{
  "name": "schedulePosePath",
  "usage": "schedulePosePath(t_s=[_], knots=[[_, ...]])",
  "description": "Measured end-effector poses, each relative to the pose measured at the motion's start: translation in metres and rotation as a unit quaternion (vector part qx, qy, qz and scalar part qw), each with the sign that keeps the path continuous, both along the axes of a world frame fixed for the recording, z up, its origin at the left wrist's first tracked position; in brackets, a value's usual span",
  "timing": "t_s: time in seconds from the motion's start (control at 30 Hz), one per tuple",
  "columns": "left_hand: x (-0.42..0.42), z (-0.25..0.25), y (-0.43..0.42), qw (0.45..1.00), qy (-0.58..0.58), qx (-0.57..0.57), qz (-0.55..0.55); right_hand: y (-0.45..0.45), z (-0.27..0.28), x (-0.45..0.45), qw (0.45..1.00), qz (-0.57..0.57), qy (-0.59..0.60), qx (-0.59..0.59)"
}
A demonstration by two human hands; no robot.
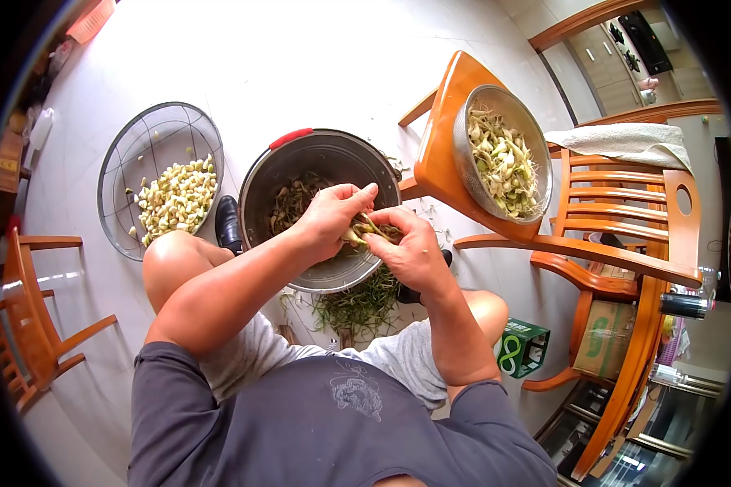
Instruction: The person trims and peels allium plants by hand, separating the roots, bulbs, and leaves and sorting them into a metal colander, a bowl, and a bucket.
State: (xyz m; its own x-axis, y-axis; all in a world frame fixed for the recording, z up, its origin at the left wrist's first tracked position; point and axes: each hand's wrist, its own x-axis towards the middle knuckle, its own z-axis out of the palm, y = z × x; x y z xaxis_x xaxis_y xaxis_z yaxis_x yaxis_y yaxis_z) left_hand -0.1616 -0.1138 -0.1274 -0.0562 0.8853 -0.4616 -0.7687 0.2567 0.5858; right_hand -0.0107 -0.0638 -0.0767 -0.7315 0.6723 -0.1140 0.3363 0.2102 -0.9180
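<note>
"Your hands?"

"Together over the bucket, my left hand and right hand both gripping stemmed bulbs."

"What could go wrong?"

"A loose pinch could drop one into the pile inside, I'd say. And the colander sits near the edge of the seat; a careless bump might tip it."

I count two hands, one left hand and one right hand, with at least one bulb. There are two shoes, one pot, one wire tray, one colander, one towel and one green box. Chairs number at least two; the cloves are too many to count.
</note>
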Motion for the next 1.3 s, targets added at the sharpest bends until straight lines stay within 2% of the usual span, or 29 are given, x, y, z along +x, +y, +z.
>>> schedulePosePath(t_s=[0.13, 0.17, 0.27, 0.43, 0.57, 0.67, 0.8, 0.9, 0.93, 0.97, 1.0, 1.07, 1.13, 1.2, 1.3], knots=[[-0.006, 0.008, 0.004, 0.999, -0.036, 0.006, 0.013, 0.009, 0.001, 0.010, 0.961, -0.023, 0.113, -0.250], [-0.009, 0.010, 0.004, 0.999, -0.046, 0.004, 0.018, 0.014, 0.003, 0.014, 0.941, -0.020, 0.141, -0.306], [-0.020, 0.008, 0.010, 0.998, -0.022, 0.012, 0.052, 0.017, 0.017, 0.015, 0.856, -0.131, 0.279, -0.414], [-0.033, 0.015, 0.011, 0.998, -0.015, 0.010, 0.058, 0.040, 0.017, 0.030, 0.796, -0.070, 0.351, -0.488], [-0.036, 0.020, 0.008, 0.998, -0.003, -0.016, 0.056, 0.043, 0.022, 0.034, 0.797, -0.094, 0.357, -0.479], [-0.034, 0.025, 0.008, 0.999, -0.015, -0.013, 0.046, 0.049, 0.031, 0.041, 0.828, -0.124, 0.368, -0.404], [-0.029, 0.029, 0.009, 1.000, -0.003, -0.008, -0.007, 0.073, 0.055, 0.054, 0.842, -0.135, 0.402, -0.333], [-0.024, 0.032, 0.011, 0.999, -0.011, 0.020, -0.024, 0.106, 0.069, 0.065, 0.879, -0.198, 0.370, -0.227], [-0.024, 0.032, 0.010, 0.999, -0.016, 0.026, -0.031, 0.120, 0.073, 0.068, 0.912, -0.204, 0.320, -0.157], [-0.024, 0.034, 0.009, 0.999, -0.027, 0.025, -0.037, 0.131, 0.076, 0.066, 0.937, -0.266, 0.221, -0.043], [-0.023, 0.036, 0.009, 0.999, -0.031, 0.020, -0.037, 0.139, 0.073, 0.069, 0.939, -0.311, 0.085, 0.123], [-0.023, 0.034, 0.010, 0.998, -0.034, 0.030, -0.041, 0.138, 0.074, 0.069, 0.875, -0.293, -0.032, 0.384], [-0.023, 0.032, 0.010, 0.998, -0.025, 0.039, -0.047, 0.105, 0.081, 0.052, 0.954, -0.233, 0.053, 0.183], [-0.019, 0.032, 0.012, 0.998, -0.014, 0.045, -0.049, 0.056, 0.087, 0.025, 0.991, -0.117, 0.036, 0.052], [-0.008, 0.029, 0.015, 0.999, -0.001, 0.032, -0.022, 0.021, 0.061, -0.004, 0.990, 0.000, -0.016, 0.142]])
